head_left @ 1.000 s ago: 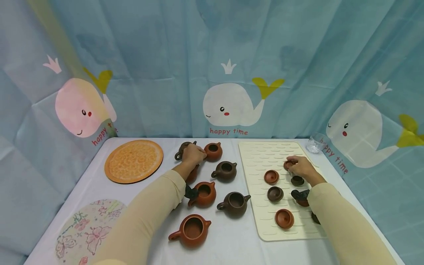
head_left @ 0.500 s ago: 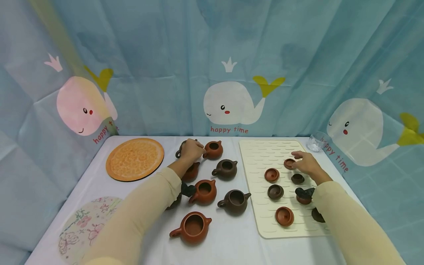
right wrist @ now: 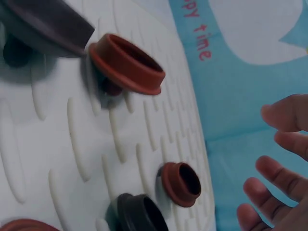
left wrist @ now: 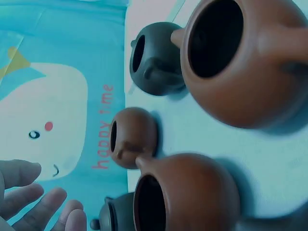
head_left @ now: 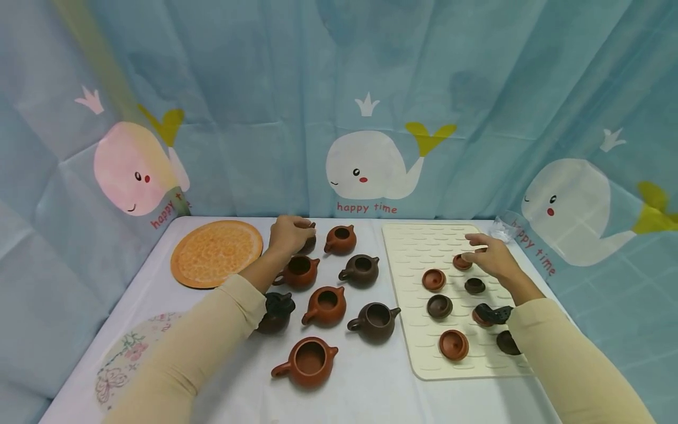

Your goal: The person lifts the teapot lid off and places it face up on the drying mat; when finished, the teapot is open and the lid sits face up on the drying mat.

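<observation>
My left hand (head_left: 288, 234), fingers relaxed and holding nothing, is over the far dark brown teapot (head_left: 308, 242) and hides much of it. In the left wrist view, that dark teapot (left wrist: 121, 211) has a knobbed lid (left wrist: 95, 224) on it, and my fingers (left wrist: 38, 202) are apart from it. A red clay teapot (head_left: 299, 272) stands just nearer. My right hand (head_left: 494, 258) hovers beside a small red lid (head_left: 462, 262) that lies upturned on the cream mat. In the right wrist view, my loosely spread fingers (right wrist: 279, 183) are clear of the lid (right wrist: 181, 185).
Several lidless teapots, red (head_left: 309, 362) and dark (head_left: 375, 323), stand mid-table. Other upturned lids (head_left: 454, 345) lie on the cream mat (head_left: 405, 247). A clear glass (head_left: 503, 228) is at the back right; an orange round mat (head_left: 216, 254) and a floral mat (head_left: 124, 359) lie left.
My left hand has drawn back leftward from the far dark teapot, uncovering the red teapot beside it. My right hand has let go of the small red lid and risen slightly, its fingers spreading.
</observation>
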Motion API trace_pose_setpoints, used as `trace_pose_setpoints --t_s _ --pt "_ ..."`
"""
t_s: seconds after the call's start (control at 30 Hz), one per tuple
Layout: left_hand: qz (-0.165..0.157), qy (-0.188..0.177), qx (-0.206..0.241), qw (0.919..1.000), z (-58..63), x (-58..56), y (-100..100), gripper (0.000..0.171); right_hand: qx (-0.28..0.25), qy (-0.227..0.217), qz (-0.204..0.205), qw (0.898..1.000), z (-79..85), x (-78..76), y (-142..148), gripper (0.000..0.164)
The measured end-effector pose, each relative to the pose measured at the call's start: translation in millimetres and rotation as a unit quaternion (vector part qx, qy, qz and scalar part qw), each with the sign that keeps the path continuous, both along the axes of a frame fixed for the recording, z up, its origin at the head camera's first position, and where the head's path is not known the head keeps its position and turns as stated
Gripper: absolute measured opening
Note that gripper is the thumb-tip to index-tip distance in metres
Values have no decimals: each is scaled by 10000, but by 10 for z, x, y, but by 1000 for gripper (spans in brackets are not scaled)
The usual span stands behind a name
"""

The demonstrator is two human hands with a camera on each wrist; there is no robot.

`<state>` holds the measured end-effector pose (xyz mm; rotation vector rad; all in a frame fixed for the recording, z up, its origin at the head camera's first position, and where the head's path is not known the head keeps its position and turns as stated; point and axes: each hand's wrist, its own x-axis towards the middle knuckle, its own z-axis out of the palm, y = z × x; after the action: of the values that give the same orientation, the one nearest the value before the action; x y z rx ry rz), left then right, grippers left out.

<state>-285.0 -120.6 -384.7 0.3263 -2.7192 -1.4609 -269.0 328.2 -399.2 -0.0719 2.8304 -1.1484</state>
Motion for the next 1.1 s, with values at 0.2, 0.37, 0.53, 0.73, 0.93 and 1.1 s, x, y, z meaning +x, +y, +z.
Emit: trace_pose_setpoints --t_s 0.2,0.37,0.53,0.73,0.93,1.1 --pt "307 136 112 9994 -55 36 -202 31 -62 196 164 9997 107 54 -97 60" --pt "403 86 150 9990 -169 45 -337 35 -130 347 373 9986 222 99 -199 60" --pt "420 -202 163 9988 -277 22 -408 37 -259 464 585 9969 369 170 -331 59" --pt "503 -736 404 9952 -357 -31 -469 40 -314 458 726 9958 518 224 -524 58" --pt "656 -993 409 9921 -430 -103 -512 38 -405 312 854 9950 633 223 -733 57" --pt "803 -954 388 9914 -478 -165 -542 33 -388 345 1009 9935 732 196 -884 54"
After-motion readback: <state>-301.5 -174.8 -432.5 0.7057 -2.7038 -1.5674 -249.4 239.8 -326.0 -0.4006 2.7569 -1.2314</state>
